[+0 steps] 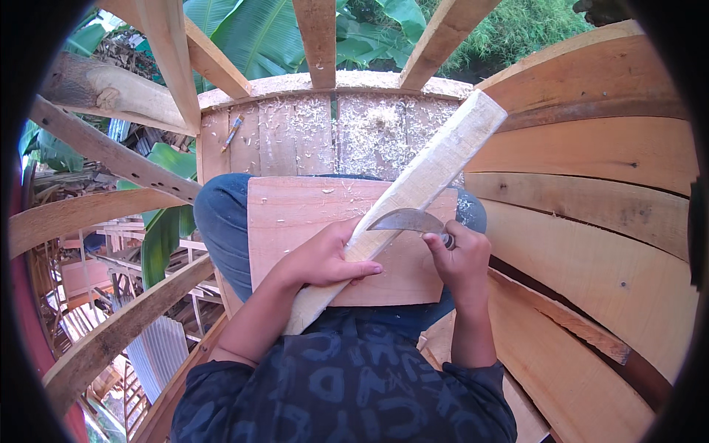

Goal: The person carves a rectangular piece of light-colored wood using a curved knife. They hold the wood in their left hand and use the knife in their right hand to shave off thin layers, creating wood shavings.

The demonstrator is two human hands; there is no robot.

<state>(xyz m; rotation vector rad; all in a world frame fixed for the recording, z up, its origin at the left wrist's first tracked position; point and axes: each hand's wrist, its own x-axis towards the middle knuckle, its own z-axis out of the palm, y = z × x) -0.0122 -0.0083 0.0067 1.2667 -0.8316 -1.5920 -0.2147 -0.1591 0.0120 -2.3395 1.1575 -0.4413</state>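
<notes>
A long, pale wooden bar [432,159] slants across my lap, its lower end against my dark shirt and its far end up to the right. My left hand [329,255] is wrapped round its lower part, thumb across the top. In my right hand [461,255] is a curved knife [406,219], gripped by its handle, which my fingers mostly hide. The blade lies across the bar just beyond my left hand. Under the bar, a flat reddish wooden board [295,214] rests on my crossed legs in blue jeans.
Wood shavings [380,122] litter the plank floor [277,136] ahead, with a thin pencil-like stick [232,134] at its left. A plank wall [583,151] rises close on my right. Timber posts [314,44] stand in front; open framing [125,328] on the left looks down on stacked wood and corrugated sheets.
</notes>
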